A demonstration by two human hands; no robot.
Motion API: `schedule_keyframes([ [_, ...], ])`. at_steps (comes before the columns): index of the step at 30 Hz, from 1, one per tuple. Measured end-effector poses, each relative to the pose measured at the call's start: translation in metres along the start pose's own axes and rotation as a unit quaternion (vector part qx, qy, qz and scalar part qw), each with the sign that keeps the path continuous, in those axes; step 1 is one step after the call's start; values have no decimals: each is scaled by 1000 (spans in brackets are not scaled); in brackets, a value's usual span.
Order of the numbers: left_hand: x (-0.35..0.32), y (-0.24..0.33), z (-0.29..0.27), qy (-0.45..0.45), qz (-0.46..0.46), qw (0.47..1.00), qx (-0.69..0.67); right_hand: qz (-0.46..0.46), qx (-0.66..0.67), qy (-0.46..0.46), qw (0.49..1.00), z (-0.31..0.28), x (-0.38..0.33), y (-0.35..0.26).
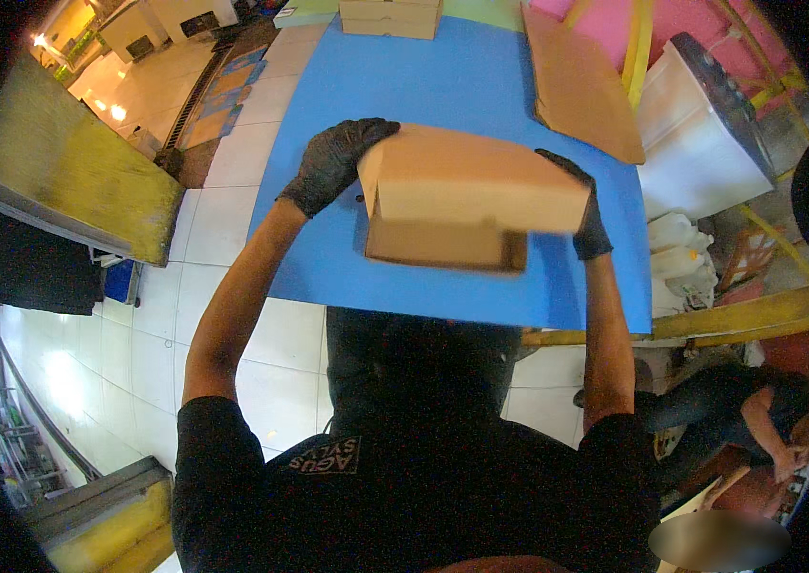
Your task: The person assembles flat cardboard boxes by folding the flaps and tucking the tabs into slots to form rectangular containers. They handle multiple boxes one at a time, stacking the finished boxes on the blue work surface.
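Between my two hands is a brown cardboard box, slightly blurred, above the blue tabletop. Its upper panel and a front flap face me. Under the flap a darker lower part shows, with a gap at its right. My left hand, in a black glove, is closed on the box's left end, its fingers over the far corner. At the right end my right hand, also in a black glove, grips the side; its fingers reach over the far right corner and its thumb is hidden.
Closed cardboard boxes are stacked at the table's far end. A flat cardboard sheet lies along the right edge. Beyond are a white appliance, plastic jugs and yellow beams. Another person works at lower right. A yellow wooden structure stands left.
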State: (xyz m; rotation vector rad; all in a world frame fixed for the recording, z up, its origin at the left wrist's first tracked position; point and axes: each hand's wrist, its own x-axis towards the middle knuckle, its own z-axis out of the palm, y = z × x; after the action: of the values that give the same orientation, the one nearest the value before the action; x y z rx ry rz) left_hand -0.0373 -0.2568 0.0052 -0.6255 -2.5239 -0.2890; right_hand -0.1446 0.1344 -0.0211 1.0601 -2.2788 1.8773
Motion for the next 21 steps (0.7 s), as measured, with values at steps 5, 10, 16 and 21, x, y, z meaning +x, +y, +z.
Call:
schedule_keyframes([
  [5, -32, 24, -9, -88, -80, 986, 117, 198, 35, 54, 978, 21, -46, -40],
  [10, -96, 79, -25, -206, -115, 963, -133, 147, -2, 13, 989, 34, -86, -94],
  [16, -88, 127, 38, 64, -295, 932, -199, 37, -237, 23, 970, 69, -92, -89],
  [21, -41, 129, 12, 258, -419, 698, -520, 13, -228, 32, 973, 93, -78, -98],
])
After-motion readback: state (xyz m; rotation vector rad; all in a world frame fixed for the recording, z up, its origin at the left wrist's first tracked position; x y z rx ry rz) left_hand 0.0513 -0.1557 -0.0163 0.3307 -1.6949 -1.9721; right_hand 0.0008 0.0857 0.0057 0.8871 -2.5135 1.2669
